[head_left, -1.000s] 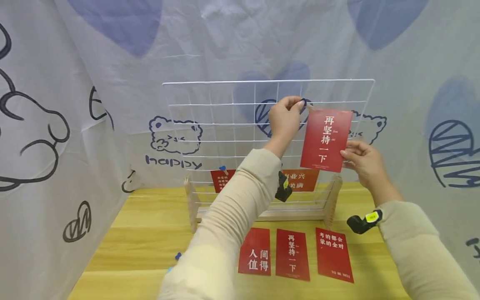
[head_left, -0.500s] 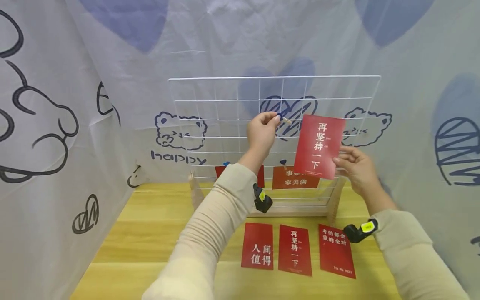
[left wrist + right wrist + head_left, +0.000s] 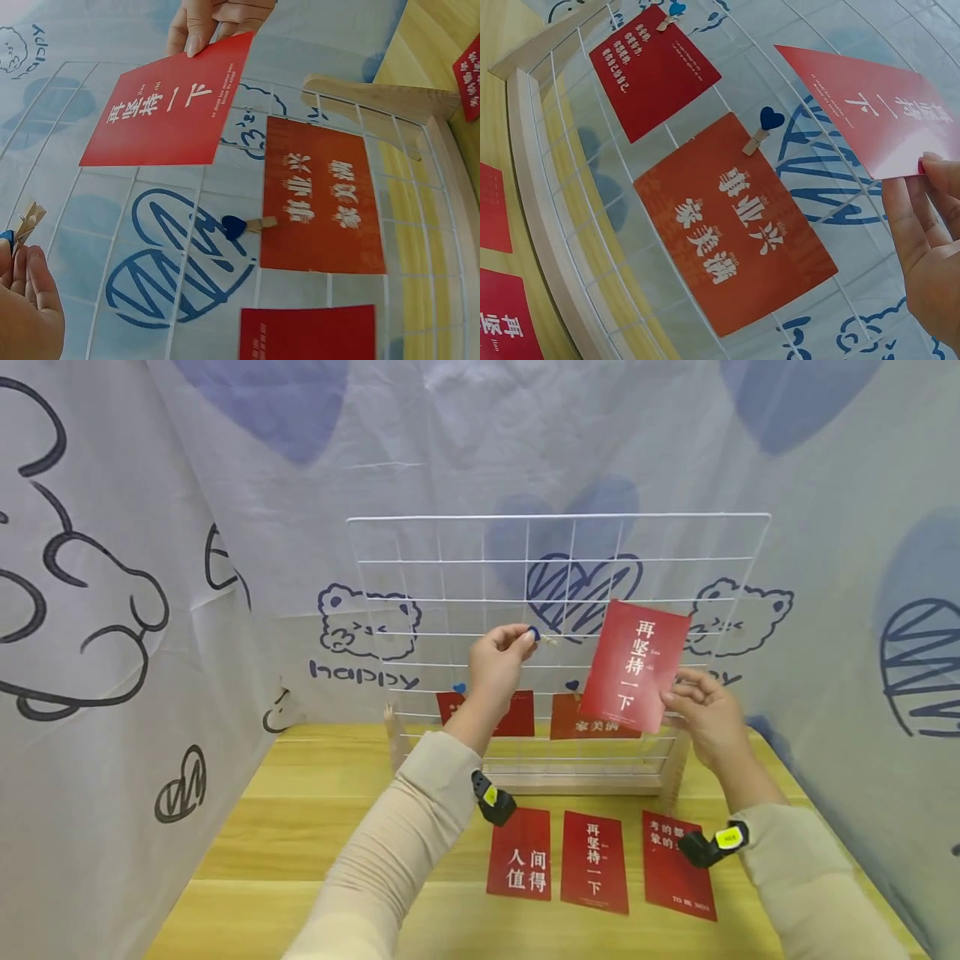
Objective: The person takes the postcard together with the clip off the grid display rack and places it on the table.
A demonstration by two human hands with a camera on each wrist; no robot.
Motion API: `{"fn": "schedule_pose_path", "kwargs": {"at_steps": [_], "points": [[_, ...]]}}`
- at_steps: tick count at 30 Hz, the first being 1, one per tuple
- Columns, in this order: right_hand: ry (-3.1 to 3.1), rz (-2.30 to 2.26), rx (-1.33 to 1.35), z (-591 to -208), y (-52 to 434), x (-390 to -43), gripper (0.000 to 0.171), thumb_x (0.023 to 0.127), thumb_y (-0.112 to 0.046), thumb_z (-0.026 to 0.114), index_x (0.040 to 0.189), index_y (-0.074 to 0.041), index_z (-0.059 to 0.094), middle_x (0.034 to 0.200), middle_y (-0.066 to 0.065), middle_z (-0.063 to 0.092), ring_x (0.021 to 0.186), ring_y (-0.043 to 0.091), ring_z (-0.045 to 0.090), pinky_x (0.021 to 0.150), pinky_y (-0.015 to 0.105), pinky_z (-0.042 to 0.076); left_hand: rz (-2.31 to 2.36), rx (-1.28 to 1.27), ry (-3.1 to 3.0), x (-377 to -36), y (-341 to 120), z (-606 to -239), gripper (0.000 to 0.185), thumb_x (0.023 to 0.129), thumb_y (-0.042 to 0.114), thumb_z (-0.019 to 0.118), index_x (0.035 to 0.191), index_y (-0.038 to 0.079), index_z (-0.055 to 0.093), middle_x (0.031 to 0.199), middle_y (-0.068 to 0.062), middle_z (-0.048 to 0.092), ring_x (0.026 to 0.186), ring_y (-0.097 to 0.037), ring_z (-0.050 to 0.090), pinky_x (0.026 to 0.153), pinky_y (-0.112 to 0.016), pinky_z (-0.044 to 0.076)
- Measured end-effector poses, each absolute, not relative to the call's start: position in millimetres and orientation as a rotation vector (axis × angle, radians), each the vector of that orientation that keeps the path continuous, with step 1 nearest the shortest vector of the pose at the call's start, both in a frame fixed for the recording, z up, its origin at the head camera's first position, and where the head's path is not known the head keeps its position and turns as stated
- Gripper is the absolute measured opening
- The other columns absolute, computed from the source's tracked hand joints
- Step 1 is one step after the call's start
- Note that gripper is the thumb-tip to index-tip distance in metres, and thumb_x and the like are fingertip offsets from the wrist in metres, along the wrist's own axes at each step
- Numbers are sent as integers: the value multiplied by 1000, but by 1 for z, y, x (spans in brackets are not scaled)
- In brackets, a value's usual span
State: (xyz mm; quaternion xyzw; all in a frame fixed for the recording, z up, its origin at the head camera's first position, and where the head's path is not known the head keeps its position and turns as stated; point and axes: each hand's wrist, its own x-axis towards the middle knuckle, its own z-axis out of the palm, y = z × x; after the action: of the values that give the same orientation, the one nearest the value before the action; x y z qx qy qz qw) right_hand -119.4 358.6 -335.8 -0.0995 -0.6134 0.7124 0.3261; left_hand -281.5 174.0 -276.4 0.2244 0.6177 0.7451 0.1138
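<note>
My left hand [image 3: 495, 664] pinches a small wooden clothespin [image 3: 30, 221] with a blue heart on it, in front of a white wire grid [image 3: 450, 517]. To the right, my right hand [image 3: 703, 710] holds a red card [image 3: 637, 664] with white characters by its lower right edge. The card is tilted, and a gap separates it from the clothespin. Low on the grid hang an orange-red card [image 3: 735, 232] and a dark red card [image 3: 656, 79], each with a heart clothespin at its top edge. In the head view my left forearm covers part of the dark red one.
Three red cards lie in a row on the yellow wooden table: a left one [image 3: 517, 835], a middle one [image 3: 592, 893] and a right one [image 3: 678, 881]. The grid stands in a wooden base [image 3: 585, 785]. A patterned cloth [image 3: 247, 468] hangs behind and at the sides.
My left hand has moved the clothespin down and left, away from the held card's top corner. My right hand has lowered the card slightly and tilted it more.
</note>
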Motion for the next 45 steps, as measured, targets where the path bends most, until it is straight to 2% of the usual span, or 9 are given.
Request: {"fn": "schedule_pose_path", "kwargs": {"at_steps": [9,23,33,45], "points": [[-1564,1910,-185,-348,351,-115,30,80,5,55,102,-15,54,78,-1,62,68,10,61,58,23,50,2165,661,1804,-280,140,-297,16,83,4,56,96,-4,59,92,-13,59,90,-26,58,76,-21,45],[-1564,1962,-166,-378,324,-119,32,81,8,52,99,-18,58,77,-2,63,67,12,61,56,26,51,2243,498,1785,-283,99,-339,16,83,-2,53,96,-11,54,91,-16,58,78,-14,58,76,-25,46],[-1615,2009,-230,-401,297,-134,33,80,7,53,97,-21,57,78,-3,61,69,10,59,56,27,51,2245,387,1814,-283,76,-369,17,82,-2,53,96,-12,54,83,-7,59,71,-9,57,74,-24,47],[-1645,2092,-322,-420,268,-148,33,80,7,53,101,-18,52,76,-4,59,65,11,59,57,27,51,2254,302,1833,-285,46,-384,18,82,-3,53,97,-13,52,85,-9,58,75,-11,58,77,-26,46]]}}
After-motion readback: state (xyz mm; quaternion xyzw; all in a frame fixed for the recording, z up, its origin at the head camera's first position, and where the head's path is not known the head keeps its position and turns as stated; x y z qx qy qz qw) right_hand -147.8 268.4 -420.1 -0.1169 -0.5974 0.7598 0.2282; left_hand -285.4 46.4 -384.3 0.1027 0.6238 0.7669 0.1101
